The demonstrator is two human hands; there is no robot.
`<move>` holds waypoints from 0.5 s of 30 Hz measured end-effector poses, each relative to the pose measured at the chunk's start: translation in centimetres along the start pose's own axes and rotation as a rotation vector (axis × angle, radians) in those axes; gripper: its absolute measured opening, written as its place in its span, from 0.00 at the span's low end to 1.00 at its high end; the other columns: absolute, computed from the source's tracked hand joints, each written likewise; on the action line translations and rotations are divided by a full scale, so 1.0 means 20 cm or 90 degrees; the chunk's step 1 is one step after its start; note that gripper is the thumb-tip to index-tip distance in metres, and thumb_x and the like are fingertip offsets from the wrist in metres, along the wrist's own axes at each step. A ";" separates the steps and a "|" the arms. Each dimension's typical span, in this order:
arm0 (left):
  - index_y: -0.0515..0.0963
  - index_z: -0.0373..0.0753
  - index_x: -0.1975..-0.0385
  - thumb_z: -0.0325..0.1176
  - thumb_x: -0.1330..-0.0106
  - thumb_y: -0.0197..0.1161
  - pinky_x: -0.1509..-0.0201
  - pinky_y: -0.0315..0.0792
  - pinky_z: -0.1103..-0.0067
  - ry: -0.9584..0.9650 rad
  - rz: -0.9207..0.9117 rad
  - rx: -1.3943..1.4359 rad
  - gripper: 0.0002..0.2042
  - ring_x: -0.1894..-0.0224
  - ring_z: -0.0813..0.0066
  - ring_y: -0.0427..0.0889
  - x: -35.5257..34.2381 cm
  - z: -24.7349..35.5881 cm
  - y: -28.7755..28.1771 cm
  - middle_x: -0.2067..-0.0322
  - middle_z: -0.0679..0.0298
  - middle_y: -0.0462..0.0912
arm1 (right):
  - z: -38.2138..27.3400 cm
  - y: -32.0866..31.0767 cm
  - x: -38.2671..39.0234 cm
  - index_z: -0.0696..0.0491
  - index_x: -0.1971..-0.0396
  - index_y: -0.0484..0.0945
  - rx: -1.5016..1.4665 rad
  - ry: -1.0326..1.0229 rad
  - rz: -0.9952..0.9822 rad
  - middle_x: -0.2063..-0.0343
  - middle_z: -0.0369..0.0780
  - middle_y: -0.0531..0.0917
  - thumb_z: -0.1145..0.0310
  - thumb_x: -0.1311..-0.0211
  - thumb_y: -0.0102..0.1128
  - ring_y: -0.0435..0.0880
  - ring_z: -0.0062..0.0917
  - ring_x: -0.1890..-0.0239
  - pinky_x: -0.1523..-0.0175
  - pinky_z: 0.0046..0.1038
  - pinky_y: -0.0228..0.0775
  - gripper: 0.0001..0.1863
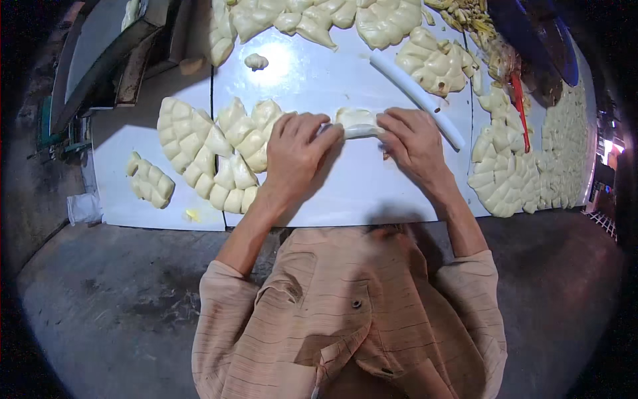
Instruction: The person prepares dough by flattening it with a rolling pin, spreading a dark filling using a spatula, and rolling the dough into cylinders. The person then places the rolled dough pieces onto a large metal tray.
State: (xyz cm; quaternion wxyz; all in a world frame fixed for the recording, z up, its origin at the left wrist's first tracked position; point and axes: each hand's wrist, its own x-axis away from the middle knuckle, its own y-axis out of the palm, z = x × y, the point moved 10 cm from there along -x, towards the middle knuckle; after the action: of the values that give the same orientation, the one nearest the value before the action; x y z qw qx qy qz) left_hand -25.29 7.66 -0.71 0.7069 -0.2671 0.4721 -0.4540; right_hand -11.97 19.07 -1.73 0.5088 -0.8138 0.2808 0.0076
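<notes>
Both of my hands are above the white tabletop, on either side of a small flattened piece of dough [355, 116]. Across its near edge lies a short pale rod [363, 132], greyer than the dough. My left hand [299, 147] has its fingers curled at the rod's left end. At the right end, the fingers of my right hand [413, 138] are bent and closed. My fingers hide both ends of the rod. Left of my left hand lie sheets of dough scored into pieces [193, 143], with a smaller scored strip [151, 179] farther left.
A long white rod [405, 85] lies slanted beyond my right hand. One small dough roll [256, 62] sits farther back. More dough lies along the far side [389, 20] and at the right [505, 176], near a red strip [520, 110]. Metal equipment [116, 60] stands at far left.
</notes>
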 end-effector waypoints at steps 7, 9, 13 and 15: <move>0.83 0.46 0.56 0.34 0.39 0.68 0.47 0.68 0.65 -0.042 -0.013 -0.049 0.12 0.56 0.67 0.79 -0.06 0.03 0.00 0.60 0.66 0.80 | -0.01 0.03 -0.01 0.48 0.49 0.82 0.085 -0.014 -0.027 0.53 0.39 0.83 0.63 0.39 0.67 0.82 0.34 0.51 0.46 0.37 0.71 0.18; 0.83 0.46 0.55 0.34 0.39 0.68 0.48 0.68 0.66 -0.018 -0.020 -0.027 0.12 0.56 0.67 0.79 -0.05 0.05 0.00 0.60 0.66 0.80 | -0.02 0.01 0.00 0.48 0.49 0.82 0.069 -0.004 0.000 0.52 0.38 0.83 0.64 0.39 0.67 0.81 0.33 0.50 0.47 0.37 0.71 0.18; 0.83 0.46 0.54 0.33 0.39 0.67 0.50 0.69 0.67 -0.039 -0.057 -0.022 0.13 0.57 0.67 0.79 -0.04 -0.02 0.09 0.59 0.66 0.81 | -0.07 0.07 -0.03 0.48 0.48 0.82 0.081 -0.094 -0.043 0.52 0.39 0.83 0.67 0.39 0.66 0.81 0.35 0.50 0.46 0.38 0.72 0.18; 0.83 0.46 0.54 0.32 0.39 0.66 0.52 0.69 0.67 -0.069 -0.066 -0.021 0.13 0.58 0.67 0.80 -0.08 -0.03 0.06 0.58 0.65 0.82 | 0.01 0.08 -0.07 0.47 0.48 0.81 0.090 0.013 -0.038 0.52 0.38 0.83 0.68 0.40 0.66 0.81 0.35 0.50 0.46 0.38 0.72 0.19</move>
State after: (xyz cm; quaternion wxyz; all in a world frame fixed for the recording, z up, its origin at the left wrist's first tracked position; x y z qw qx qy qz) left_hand -25.61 9.77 -1.28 0.7025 -0.3268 0.4263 -0.4668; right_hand -13.81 19.42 -2.73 0.5623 -0.7838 0.2611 -0.0359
